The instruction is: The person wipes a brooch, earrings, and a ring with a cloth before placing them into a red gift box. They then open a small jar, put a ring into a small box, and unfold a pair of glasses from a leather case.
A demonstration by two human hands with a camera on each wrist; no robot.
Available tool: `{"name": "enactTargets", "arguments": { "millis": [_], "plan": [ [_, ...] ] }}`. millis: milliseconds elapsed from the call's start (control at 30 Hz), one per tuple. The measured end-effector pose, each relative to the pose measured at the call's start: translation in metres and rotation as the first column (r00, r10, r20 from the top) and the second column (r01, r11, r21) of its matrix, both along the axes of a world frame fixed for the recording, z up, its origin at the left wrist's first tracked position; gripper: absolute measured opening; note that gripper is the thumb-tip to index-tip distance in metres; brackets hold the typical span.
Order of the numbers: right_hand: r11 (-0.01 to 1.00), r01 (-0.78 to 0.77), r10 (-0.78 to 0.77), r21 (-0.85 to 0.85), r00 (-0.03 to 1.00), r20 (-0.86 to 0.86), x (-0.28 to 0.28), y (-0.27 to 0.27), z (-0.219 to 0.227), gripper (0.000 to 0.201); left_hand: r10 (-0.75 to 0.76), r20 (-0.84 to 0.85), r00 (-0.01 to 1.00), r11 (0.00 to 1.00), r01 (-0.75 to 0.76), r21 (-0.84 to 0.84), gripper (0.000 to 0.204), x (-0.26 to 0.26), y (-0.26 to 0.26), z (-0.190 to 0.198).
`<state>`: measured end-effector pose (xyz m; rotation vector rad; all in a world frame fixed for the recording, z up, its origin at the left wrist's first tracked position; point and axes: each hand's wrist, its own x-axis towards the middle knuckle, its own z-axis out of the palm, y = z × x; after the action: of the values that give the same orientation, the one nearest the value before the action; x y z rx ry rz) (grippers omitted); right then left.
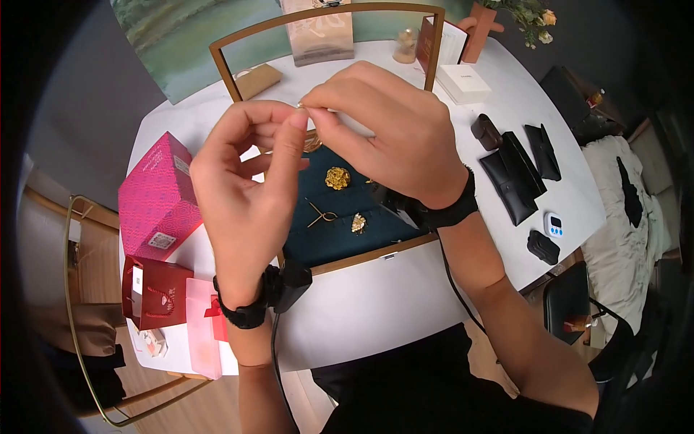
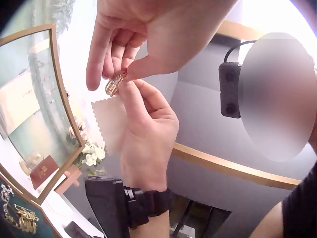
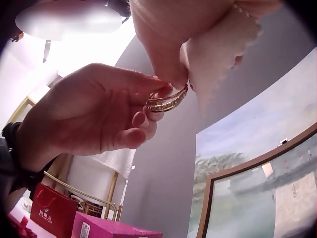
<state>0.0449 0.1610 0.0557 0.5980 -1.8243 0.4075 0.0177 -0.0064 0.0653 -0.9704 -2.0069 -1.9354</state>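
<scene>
Raised over a lidded jewellery box [image 1: 311, 249], both hands meet at the fingertips. My left hand [image 1: 242, 170] pinches a gold ring [image 3: 166, 105] between thumb and fingers; rows of small clear stones run along its band. My right hand [image 1: 394, 126] pinches a pale cloth [image 2: 109, 124] with a zigzag edge, its thumb and finger right at the ring. Head view hides most of the ring and cloth behind the fingers. Below, on the box's dark teal lining, lie a gold flower-shaped piece [image 1: 337, 178], a thin gold looped piece [image 1: 322, 215] and a sparkling gold piece [image 1: 358, 223].
The box's glass lid [image 1: 329, 10] stands raised behind the hands. To the left are a magenta box [image 1: 155, 195] and a red paper bag [image 1: 152, 293]. Black cases [image 1: 510, 181] lie on the right, with a white box [image 1: 464, 83] farther back.
</scene>
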Motion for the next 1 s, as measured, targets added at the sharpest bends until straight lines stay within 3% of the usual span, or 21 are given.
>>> {"name": "enactTargets", "arguments": {
  "millis": [333,400,533,600,800,1000],
  "plan": [
    [0.997,0.067,-0.068,0.034,0.997,0.037,0.004,0.0,0.002,0.012,-0.044,-0.004,0.999,0.999,0.044,0.006,0.01,-0.001,-0.003,0.001],
    [0.998,-0.004,0.008,-0.068,0.999,0.054,0.004,-0.003,0.001,0.013,-0.028,-0.006,1.0,0.999,0.028,0.027,0.01,-0.001,-0.002,0.001],
    [0.994,0.0,0.005,-0.106,0.999,0.051,0.005,-0.007,0.0,0.012,0.048,-0.089,0.995,0.998,-0.044,0.048,0.01,-0.002,0.005,-0.006],
    [0.987,0.034,-0.013,-0.157,0.991,0.133,0.007,-0.009,0.001,0.011,0.098,-0.11,0.989,0.995,-0.095,0.036,0.01,0.0,0.007,-0.007],
    [0.951,-0.04,0.092,-0.307,0.983,0.157,0.005,-0.014,0.004,0.01,0.012,-0.001,1.0,0.997,-0.012,0.073,0.011,-0.001,0.006,-0.004],
    [0.916,-0.119,0.198,-0.384,0.965,0.174,0.005,-0.013,0.007,0.007,-0.006,-0.001,1.0,0.997,0.006,0.083,0.011,-0.001,0.002,0.0]
  ]
}}
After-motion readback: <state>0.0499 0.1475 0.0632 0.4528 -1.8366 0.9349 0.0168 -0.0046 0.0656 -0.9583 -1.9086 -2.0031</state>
